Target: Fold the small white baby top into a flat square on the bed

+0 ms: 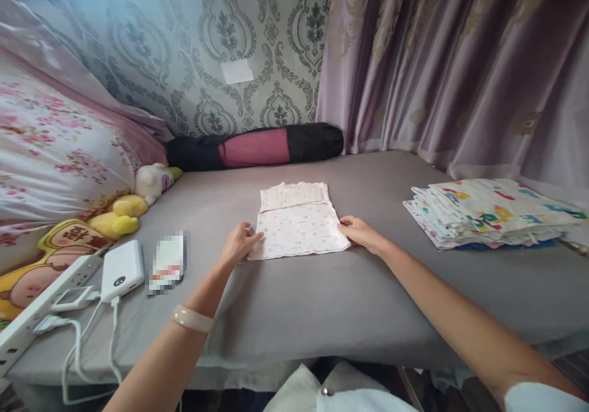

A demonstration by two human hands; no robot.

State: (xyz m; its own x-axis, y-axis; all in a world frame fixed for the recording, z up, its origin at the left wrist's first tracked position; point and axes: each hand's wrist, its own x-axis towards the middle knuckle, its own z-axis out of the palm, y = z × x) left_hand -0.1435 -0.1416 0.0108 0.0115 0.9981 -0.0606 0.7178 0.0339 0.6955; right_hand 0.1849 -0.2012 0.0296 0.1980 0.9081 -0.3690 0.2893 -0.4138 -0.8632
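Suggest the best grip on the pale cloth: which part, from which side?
Likely the two near corners, pinched from left and right: the cloth lies flat, those corners show uncovered, and the left hand and right hand are at its side edges.

Smooth pale bangle [192, 318] on left arm [159, 366], whitish sleeve [543, 398], light-coloured clothing [363, 401], round shiny button [327, 392]

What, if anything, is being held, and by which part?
The folded, printed cloth: the right hand pinches its right edge; the left hand touches its left edge, grip unclear.
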